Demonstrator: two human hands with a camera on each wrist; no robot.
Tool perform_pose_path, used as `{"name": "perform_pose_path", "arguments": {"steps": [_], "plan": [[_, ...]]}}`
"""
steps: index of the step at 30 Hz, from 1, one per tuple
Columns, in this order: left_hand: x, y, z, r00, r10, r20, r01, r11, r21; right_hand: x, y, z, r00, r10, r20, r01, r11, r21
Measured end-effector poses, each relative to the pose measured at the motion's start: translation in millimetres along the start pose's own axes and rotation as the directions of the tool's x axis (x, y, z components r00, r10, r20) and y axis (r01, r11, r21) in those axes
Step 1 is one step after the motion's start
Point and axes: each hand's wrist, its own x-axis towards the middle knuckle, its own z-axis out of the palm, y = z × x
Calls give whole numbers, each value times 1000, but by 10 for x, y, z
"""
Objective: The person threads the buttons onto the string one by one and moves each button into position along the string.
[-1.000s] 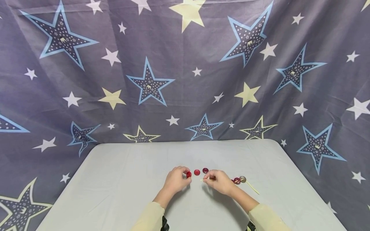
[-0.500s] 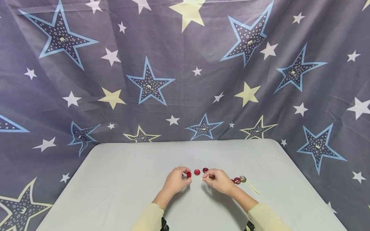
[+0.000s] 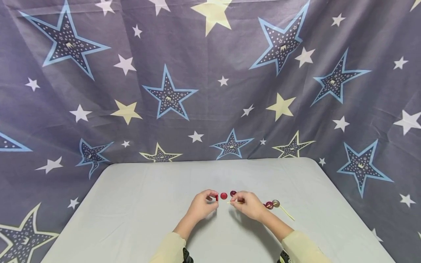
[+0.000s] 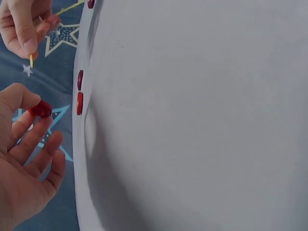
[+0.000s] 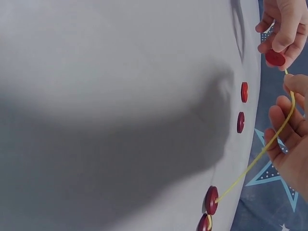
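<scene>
My left hand pinches a red button between thumb and fingertips, above the table. In the head view the button stands edge-on, facing my right hand. The right thumb and index finger pinch a yellow string near its end, and a short tip pokes out toward the button. Down from that hand the string runs to a dark red button threaded on it. Farther along the string, a brownish button lies at the right. The right hand hides part of the strung row in the head view.
Two loose buttons lie on the table just beyond the hands: a bright red button and a dark red button. The string's tail trails off to the right on the white tabletop. A star-patterned curtain hangs behind.
The left fingers have turned the red button from nearly face-on to edge-on and brought it slightly right. The right hand, with the string, has risen slightly in the head view.
</scene>
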Motion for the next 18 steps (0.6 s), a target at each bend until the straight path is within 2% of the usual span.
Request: {"name": "perform_pose_path", "arguments": {"steps": [5, 12, 18], "plan": [[8, 9, 6, 1000, 6, 14, -5, 994, -112, 7, -21, -8, 1000, -4, -10, 4, 1000, -8], [-1, 18, 30, 999, -2, 49, 13, 971, -237, 5, -37, -4, 1000, 2, -18, -3, 1000, -17], [-89, 272, -95, 997, -23, 77, 43, 961, -272, 9, -35, 4, 1000, 4, -14, -4, 1000, -8]]}}
